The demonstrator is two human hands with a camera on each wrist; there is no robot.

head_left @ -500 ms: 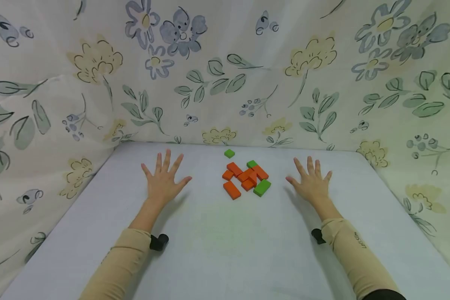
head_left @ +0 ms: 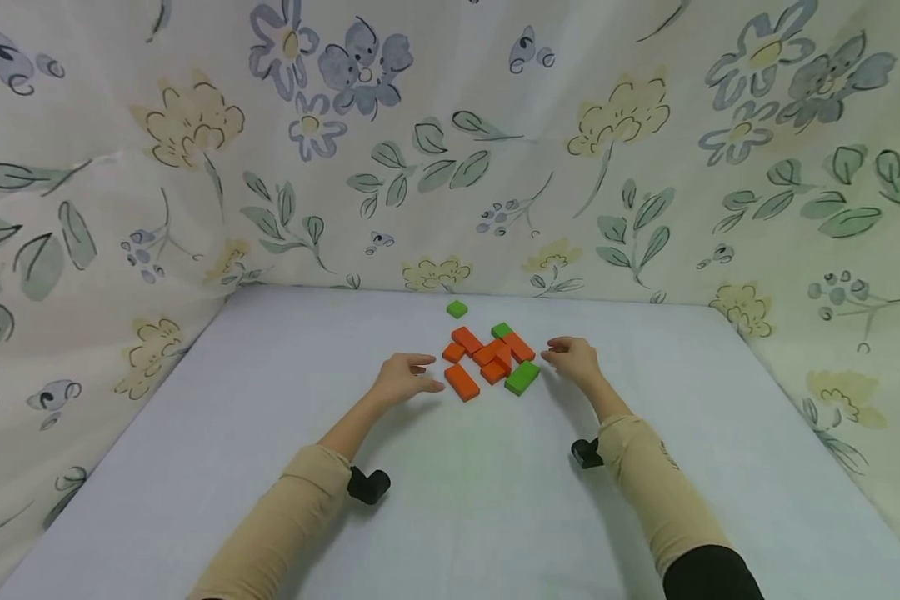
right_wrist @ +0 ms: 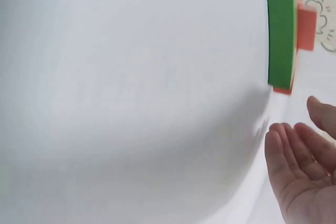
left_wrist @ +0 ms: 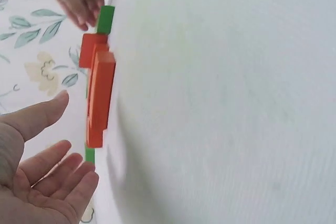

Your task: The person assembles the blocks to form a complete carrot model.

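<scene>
Several orange and green blocks lie in a loose cluster on the white table. My left hand (head_left: 403,379) hovers just left of the cluster, thumb apart from relaxed fingers, nearest to an orange block (head_left: 462,382) at the front left. My right hand (head_left: 574,360) is at the cluster's right side, close to a green block (head_left: 522,378), and holds nothing. In the left wrist view the left hand's fingers (left_wrist: 52,174) are spread beside an upright-looking orange block (left_wrist: 103,93). The right wrist view has the right palm (right_wrist: 310,182) below the green block (right_wrist: 282,35), apart from it.
A single green block (head_left: 457,309) lies behind the cluster, near the table's back edge. Flower-patterned cloth (head_left: 435,167) hangs behind and beside the white table (head_left: 450,500). Each wrist bears a small black camera (head_left: 369,486).
Both hands have moved inward from the sides toward the blocks. Their widely spread fingers have drawn in and turned toward the cluster. The blocks have stayed in place.
</scene>
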